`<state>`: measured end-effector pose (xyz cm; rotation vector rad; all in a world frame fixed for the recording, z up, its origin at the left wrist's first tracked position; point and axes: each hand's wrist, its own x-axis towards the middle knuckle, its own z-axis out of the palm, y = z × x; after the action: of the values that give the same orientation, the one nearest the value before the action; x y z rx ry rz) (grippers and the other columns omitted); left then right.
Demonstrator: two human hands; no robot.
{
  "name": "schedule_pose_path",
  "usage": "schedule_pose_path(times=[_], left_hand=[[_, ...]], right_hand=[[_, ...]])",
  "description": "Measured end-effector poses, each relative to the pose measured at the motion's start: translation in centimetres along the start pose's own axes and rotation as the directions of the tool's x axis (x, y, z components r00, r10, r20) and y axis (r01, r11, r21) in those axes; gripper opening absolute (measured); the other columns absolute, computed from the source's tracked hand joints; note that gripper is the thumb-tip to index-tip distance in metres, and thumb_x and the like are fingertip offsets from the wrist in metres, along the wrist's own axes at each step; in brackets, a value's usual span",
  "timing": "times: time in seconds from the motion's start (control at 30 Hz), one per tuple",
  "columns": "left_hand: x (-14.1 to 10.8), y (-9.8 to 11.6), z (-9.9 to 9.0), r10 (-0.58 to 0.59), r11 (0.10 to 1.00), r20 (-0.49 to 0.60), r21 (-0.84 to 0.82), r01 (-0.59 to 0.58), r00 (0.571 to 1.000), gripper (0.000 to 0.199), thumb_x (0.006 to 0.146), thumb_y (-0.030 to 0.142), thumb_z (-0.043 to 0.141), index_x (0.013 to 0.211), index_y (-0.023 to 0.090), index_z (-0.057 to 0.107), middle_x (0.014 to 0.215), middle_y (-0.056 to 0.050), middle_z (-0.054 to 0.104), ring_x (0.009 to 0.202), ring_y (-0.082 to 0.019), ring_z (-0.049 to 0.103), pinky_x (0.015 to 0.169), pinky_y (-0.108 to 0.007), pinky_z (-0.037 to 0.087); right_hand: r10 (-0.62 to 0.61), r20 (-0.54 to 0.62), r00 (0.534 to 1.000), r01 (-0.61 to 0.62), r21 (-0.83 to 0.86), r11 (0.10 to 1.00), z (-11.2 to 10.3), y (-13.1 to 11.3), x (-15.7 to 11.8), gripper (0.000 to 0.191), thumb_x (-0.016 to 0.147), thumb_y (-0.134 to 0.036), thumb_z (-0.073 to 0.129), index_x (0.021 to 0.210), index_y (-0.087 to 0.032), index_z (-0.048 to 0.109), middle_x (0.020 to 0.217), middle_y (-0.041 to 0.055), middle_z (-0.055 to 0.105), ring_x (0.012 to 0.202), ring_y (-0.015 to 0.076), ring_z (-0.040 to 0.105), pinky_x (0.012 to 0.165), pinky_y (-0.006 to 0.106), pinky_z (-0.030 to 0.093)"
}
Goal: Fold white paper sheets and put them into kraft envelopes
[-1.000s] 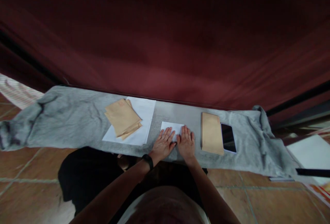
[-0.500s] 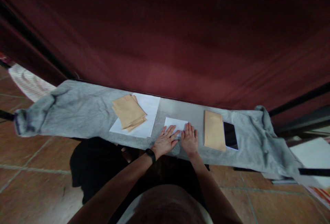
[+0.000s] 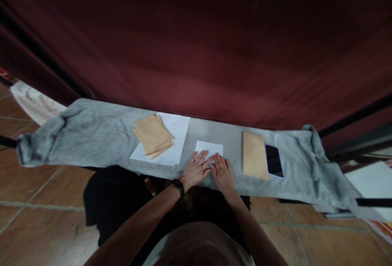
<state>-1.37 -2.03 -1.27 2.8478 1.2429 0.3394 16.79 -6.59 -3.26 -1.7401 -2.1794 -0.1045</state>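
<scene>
Head view: hands [image 3: 193,173] [image 3: 223,173] flat on white paper [image 3: 210,146].

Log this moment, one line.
left hand: flat on small white rectangular paper; right hand: on same paper; left: tan paper envelopes on white paper sheets; right: tan rectangular paper packet beside black-screened phone

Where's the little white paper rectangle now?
In the head view, the little white paper rectangle lies on the grey cloth, partly under the left hand and right hand, left of the tan paper rectangle.
</scene>
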Motion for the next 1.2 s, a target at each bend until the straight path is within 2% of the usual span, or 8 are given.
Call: schedule_pose_path(times=[0.13, 0.33, 0.6, 0.8, 1.0, 1.2], left_hand=[[-0.1, -0.1, -0.1, -0.016, 1.000, -0.010, -0.001, 0.016, 1.000, 0.056, 0.104, 0.048, 0.037, 0.155, 0.027, 0.036, 0.164, -0.009, 0.033, 0.152, -0.023, 0.028, 0.125, -0.048, 0.019], [-0.2, -0.4, 0.0, 0.003, 1.000, -0.036, -0.004, -0.003, 0.999, 0.057, 0.103, 0.049, 0.040, 0.154, 0.025, 0.039, 0.163, -0.008, 0.036, 0.152, -0.022, 0.029, 0.125, -0.047, 0.021], [0.0, -0.2, -0.1, -0.008, 1.000, -0.023, 0.010, 0.008, 1.000, 0.061, 0.102, 0.045, 0.039, 0.155, 0.016, 0.035, 0.162, -0.011, 0.036, 0.152, -0.023, 0.028, 0.125, -0.048, 0.024], [-0.3, 0.0, -0.1, -0.102, 0.994, -0.058, 0.019, 0.103, 0.993, 0.066, 0.102, 0.046, 0.038, 0.155, 0.008, 0.034, 0.160, -0.016, 0.037, 0.152, -0.025, 0.029, 0.125, -0.045, 0.025], [-0.5, -0.2, 0.2, -0.101, 0.994, -0.079, 0.025, 0.103, 0.992, 0.066, 0.102, 0.046, 0.038, 0.156, 0.009, 0.031, 0.161, -0.015, 0.035, 0.152, -0.025, 0.029, 0.124, -0.046, 0.027], [-0.5, -0.2, 0.0, -0.100, 0.994, -0.061, 0.035, 0.103, 0.993, 0.061, 0.102, 0.045, 0.038, 0.154, 0.013, 0.037, 0.161, -0.014, 0.035, 0.151, -0.025, 0.030, 0.124, -0.046, 0.027]], right_hand=[[0.016, -0.002, 1.000, -0.016, -0.024, 1.000, -0.2, -0.2, -0.3, 0.051, 0.106, -0.028, 0.035, 0.153, -0.011, 0.040, 0.157, 0.0155, 0.043, 0.144, 0.0277, 0.042, 0.119, 0.049, 0.030], [-0.019, -0.006, 1.000, 0.019, -0.038, 0.999, -0.6, 0.8, -1.0, 0.060, 0.106, -0.037, 0.037, 0.159, -0.011, 0.026, 0.158, 0.0164, 0.041, 0.145, 0.0277, 0.041, 0.120, 0.049, 0.029], [-0.108, 0.029, 0.994, 0.109, -0.027, 0.994, -1.4, 2.7, -1.8, 0.065, 0.105, -0.040, 0.039, 0.160, -0.011, 0.022, 0.160, 0.0156, 0.038, 0.146, 0.0268, 0.040, 0.120, 0.048, 0.032], [-0.133, 0.017, 0.991, 0.133, -0.029, 0.991, -1.9, 3.6, -2.2, 0.063, 0.104, -0.039, 0.042, 0.158, -0.008, 0.028, 0.157, 0.0177, 0.041, 0.145, 0.0286, 0.042, 0.120, 0.049, 0.033], [-0.089, 0.014, 0.996, 0.090, -0.031, 0.996, -1.8, 2.7, -1.4, 0.060, 0.105, -0.040, 0.042, 0.153, -0.005, 0.037, 0.157, 0.0186, 0.043, 0.146, 0.0290, 0.039, 0.121, 0.050, 0.033], [-0.051, 0.011, 0.999, 0.051, 0.013, 0.999, -1.3, 0.7, -0.1, 0.056, 0.106, -0.039, 0.039, 0.156, -0.013, 0.035, 0.160, 0.0116, 0.040, 0.147, 0.0246, 0.037, 0.122, 0.047, 0.030]])
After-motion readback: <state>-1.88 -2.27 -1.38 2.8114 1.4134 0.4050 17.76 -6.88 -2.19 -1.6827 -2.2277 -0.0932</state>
